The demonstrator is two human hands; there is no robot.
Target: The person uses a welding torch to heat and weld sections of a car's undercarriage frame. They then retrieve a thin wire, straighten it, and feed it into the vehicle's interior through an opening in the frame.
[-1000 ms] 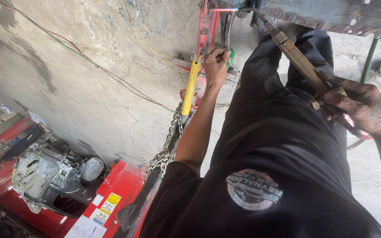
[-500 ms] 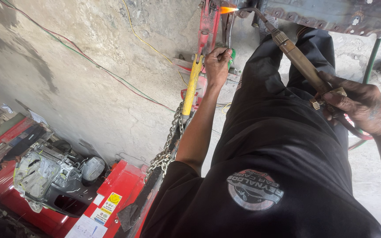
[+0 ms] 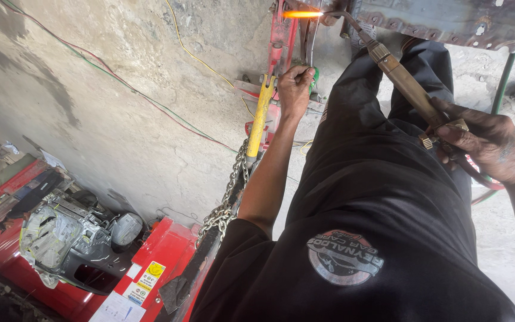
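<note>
Clearly the right hand [image 3: 493, 146] is closing its grip on the stiff brass torch [image 3: 409, 86] well behind the flame [image 3: 302, 14], while the left hand [image 3: 296, 89] is clenching something green [image 3: 313, 76].

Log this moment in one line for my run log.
right hand: holds lit torch | left hand: grips red frame | flame: on frame
</note>
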